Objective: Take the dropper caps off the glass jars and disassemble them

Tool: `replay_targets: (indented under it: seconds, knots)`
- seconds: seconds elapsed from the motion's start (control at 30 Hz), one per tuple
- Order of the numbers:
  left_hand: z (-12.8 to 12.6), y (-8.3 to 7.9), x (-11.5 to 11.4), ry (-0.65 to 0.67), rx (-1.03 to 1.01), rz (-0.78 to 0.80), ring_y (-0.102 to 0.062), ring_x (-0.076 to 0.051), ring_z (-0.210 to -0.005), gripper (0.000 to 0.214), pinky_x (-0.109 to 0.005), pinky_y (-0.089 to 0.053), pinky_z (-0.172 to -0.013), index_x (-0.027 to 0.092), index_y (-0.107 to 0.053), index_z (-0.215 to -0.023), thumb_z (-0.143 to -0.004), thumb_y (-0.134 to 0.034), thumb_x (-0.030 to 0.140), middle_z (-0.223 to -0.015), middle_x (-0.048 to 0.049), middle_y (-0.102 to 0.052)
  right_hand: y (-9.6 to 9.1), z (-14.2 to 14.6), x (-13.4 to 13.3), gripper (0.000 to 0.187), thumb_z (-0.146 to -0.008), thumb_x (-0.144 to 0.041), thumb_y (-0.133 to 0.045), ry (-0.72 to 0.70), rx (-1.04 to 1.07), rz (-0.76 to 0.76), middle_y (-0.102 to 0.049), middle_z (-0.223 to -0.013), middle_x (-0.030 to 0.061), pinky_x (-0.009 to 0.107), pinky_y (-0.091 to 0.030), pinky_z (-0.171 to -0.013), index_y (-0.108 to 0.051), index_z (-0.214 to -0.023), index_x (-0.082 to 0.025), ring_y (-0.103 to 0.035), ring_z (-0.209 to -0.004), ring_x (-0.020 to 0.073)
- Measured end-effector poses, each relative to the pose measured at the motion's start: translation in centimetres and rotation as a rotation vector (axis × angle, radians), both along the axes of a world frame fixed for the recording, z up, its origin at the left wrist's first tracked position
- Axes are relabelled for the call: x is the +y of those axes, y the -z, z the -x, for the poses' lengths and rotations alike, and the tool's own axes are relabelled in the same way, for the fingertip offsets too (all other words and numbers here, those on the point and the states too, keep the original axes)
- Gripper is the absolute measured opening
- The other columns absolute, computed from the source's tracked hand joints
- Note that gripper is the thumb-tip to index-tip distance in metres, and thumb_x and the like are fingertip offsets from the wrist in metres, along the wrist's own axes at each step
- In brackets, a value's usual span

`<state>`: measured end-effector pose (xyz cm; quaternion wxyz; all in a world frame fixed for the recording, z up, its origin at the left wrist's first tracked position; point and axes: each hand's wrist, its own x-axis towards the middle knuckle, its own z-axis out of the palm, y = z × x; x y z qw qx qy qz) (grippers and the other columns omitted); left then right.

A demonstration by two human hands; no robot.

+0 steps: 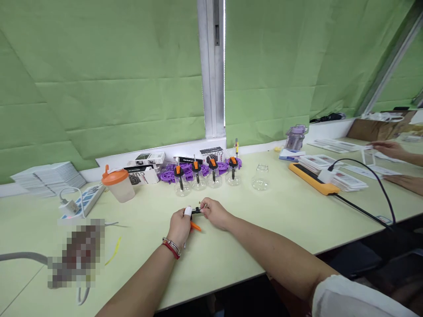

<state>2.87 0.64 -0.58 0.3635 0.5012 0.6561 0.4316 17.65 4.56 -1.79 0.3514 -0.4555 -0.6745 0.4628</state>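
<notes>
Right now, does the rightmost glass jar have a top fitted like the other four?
No, the rightmost jar stands open, with no black-and-orange top on it.

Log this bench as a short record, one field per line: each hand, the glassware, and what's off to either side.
Left hand: gripping a black fitting with an orange lever
Right hand: fingertips pinched at the fitting's right end
Glassware: four jars with black-and-orange tops; one open jar to their right
Left side: orange-lidded cup
Right side: yellow-orange power strip, co-worker's hand
</notes>
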Motion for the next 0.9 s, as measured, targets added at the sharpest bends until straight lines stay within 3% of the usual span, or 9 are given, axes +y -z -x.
replay_targets:
  seconds: [0.9]
  knots:
    - [0.06, -0.04, -0.02, -0.007, 0.012, 0.000, -0.041, -0.012, -0.041, 0.038, -0.026, -0.031, -0.043, 0.017, -0.054, -0.070, -0.081, -0.046, 0.053, -0.052, 0.0036, -0.044, -0.22, -0.05, -0.17, 0.015, -0.083, -0.017, -0.048, 0.007, 0.021, 0.017, -0.048, -0.062, -0.0054, 0.021, -0.032, -0.054, -0.053, -0.096, -0.021, -0.042, -0.055, 0.0104]
